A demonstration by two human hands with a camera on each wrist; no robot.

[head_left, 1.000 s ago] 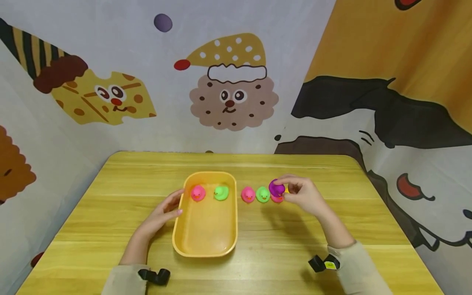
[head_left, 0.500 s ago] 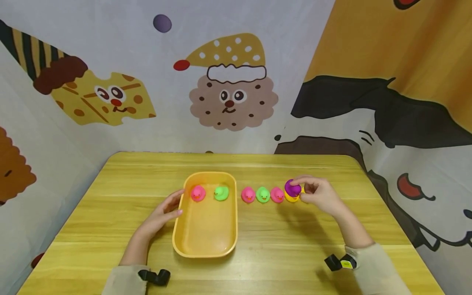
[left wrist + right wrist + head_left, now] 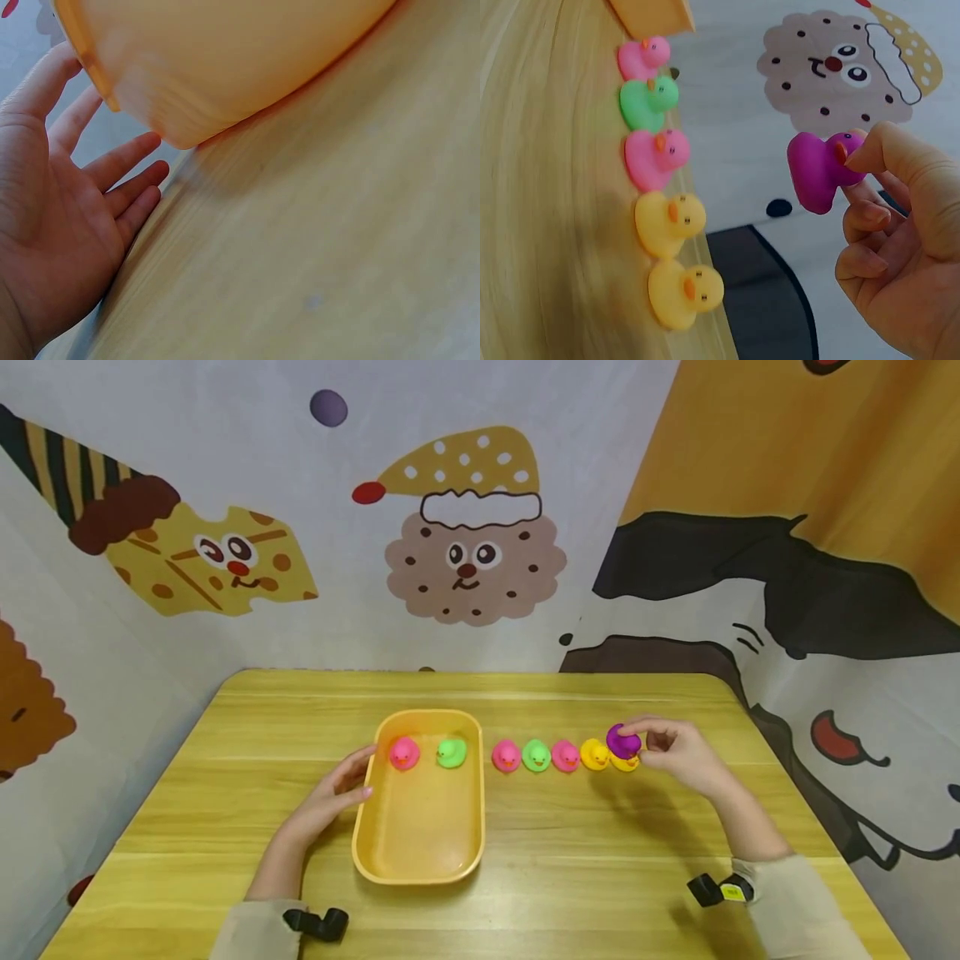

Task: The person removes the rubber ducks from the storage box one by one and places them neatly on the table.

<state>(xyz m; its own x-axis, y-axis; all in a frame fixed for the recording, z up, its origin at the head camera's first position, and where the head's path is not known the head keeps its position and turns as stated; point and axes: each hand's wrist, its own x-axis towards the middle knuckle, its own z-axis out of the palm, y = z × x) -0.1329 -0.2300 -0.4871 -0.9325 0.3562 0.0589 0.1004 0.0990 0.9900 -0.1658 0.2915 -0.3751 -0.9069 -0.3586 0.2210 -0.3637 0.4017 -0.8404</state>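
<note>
My right hand (image 3: 678,756) pinches a purple rubber duck (image 3: 821,171) between thumb and fingers, held above the table. Below it, at the right end of a row of ducks, is a yellow duck (image 3: 682,292), partly covered in the head view. Leftward along the row come another yellow duck (image 3: 596,754), a pink duck (image 3: 566,756), a green duck (image 3: 536,756) and a second pink duck (image 3: 506,756). My left hand (image 3: 327,797) rests its spread fingers against the left side of a yellow-orange tray (image 3: 420,878). Inside the tray sit a pink duck (image 3: 404,753) and a green duck (image 3: 452,752).
A light wooden table (image 3: 570,893) carries everything, its back edge near a cloth (image 3: 480,568) printed with cartoon figures. The tray's right rim stands close to the left end of the duck row.
My right hand has carried the purple duck rightward above the row, from over the pink duck to over the last yellow one. My left hand has stayed at the tray.
</note>
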